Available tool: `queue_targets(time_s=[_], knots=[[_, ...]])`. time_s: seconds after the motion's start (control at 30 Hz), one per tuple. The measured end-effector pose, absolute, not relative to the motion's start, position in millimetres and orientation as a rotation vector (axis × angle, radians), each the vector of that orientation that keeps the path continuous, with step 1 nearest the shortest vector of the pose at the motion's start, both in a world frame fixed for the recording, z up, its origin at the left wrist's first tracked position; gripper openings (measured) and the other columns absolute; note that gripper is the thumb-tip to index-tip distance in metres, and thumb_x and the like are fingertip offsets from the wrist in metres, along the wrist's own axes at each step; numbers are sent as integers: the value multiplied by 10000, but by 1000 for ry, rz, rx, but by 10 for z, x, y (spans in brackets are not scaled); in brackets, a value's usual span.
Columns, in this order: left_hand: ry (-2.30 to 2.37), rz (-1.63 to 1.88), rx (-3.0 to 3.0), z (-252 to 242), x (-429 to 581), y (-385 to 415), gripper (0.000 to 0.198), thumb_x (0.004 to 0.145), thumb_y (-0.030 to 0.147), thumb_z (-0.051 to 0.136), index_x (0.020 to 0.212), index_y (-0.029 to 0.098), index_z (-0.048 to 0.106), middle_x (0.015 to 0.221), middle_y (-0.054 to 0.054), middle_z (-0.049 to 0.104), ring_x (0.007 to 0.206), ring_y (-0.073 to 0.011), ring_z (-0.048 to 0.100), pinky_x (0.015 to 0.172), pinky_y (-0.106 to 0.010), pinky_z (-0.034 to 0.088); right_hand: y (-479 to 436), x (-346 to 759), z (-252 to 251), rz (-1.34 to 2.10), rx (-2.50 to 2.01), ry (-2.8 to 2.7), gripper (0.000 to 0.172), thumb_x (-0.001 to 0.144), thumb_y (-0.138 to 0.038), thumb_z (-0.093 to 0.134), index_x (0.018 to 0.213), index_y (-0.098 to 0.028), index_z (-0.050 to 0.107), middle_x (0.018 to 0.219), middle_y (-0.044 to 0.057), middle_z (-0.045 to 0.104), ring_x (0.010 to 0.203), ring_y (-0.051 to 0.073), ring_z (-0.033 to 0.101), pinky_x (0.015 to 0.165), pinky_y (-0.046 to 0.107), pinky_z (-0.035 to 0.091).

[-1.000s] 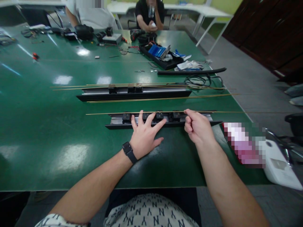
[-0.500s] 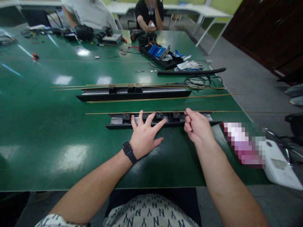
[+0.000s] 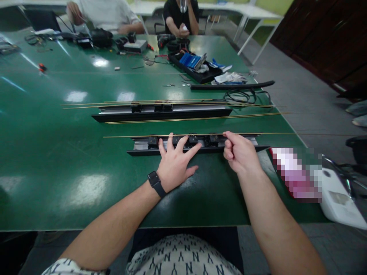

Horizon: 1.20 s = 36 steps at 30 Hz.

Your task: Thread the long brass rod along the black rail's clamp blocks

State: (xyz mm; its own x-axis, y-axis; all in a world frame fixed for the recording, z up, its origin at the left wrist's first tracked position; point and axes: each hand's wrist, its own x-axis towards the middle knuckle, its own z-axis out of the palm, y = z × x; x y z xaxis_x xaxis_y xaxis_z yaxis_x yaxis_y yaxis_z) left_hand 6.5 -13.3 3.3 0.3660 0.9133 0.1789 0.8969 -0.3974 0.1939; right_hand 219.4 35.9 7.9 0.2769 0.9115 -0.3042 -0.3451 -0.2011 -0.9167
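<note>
A long black rail with a silvery channel [image 3: 140,146] lies across the green table in front of me, with several black blocks [image 3: 213,140] set along it. My left hand [image 3: 175,164] rests on the rail with its fingers spread, fingertips among the blocks. A thin brass-coloured rod [image 3: 126,136] runs along the rail's far edge and extends past both ends. My right hand [image 3: 239,152] is closed, thumb and forefinger pinching this rod near the rail's right part. The left fingers hide some of the channel.
Behind lies a second black rail [image 3: 163,115] with more thin rods [image 3: 195,119] around it. Farther off are a coiled cable [image 3: 241,96], a black strip [image 3: 232,86] and a black tray [image 3: 200,76] with blue items. Two people sit across the green table [image 3: 71,152].
Both my hands stay nearly in place, the right still pinching the rod. Across the table, the person in white has raised one hand and laid the other forearm at the table edge.
</note>
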Motion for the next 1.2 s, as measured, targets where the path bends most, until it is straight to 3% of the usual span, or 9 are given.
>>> queue_targets(time_s=[0.4,0.83,1.2], knots=[[1689,397,2556,34,63,-135,747,825,477,760,1505,454,452,1613,-62,360,1491,-521,185,1135,-803,134,379,2186,62,1246,-1313,-581,252,820,-321,793,780,-179,588,485,-73,485,279,43,352,248,149,224],[1688,403,2543,28,65,-136,753,818,471,769,1502,462,455,1616,-57,356,1501,-512,170,1141,-798,119,357,2204,88,1281,-1296,-597,206,788,-295,785,847,-170,632,501,-68,510,271,51,363,247,163,220],[1691,401,2542,37,64,-137,747,819,472,766,1500,461,459,1615,-55,359,1501,-505,174,1146,-792,117,381,2195,52,1247,-1306,-593,236,808,-305,790,785,-175,593,489,-75,494,274,43,359,246,151,215]])
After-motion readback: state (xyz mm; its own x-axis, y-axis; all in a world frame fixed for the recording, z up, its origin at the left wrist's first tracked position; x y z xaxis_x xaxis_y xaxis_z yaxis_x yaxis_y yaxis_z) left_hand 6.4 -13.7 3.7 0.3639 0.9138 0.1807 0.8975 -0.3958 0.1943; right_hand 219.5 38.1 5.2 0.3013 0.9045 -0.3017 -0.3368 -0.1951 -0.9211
